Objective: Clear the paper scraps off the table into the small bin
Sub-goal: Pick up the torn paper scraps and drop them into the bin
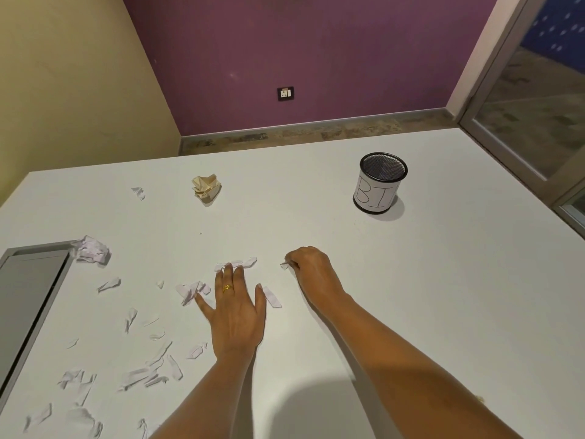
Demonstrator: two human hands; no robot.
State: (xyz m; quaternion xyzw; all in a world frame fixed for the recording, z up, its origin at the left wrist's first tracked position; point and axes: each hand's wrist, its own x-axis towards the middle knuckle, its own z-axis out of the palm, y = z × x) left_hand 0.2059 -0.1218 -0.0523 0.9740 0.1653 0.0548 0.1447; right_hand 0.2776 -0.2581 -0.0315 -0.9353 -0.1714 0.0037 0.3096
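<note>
Several white paper scraps [148, 372] lie scattered over the left half of the white table [443, 296]. My left hand [235, 315] lies flat and spread, fingertips touching scraps [235, 263] at its front and a strip [272, 296] by the thumb. My right hand [311, 269] is curled, pinching a small scrap [284, 265] at its fingertips. A cream crumpled ball [205, 187] and a white crumpled ball [92, 252] sit farther left. The small black mesh bin [380, 185], labelled BIN, stands upright at the far right, well beyond my right hand.
A grey recessed panel [31, 299] is set into the table at the left edge. The table's far edge runs before a purple wall, and a glass door frame [519, 128] stands beyond the right corner.
</note>
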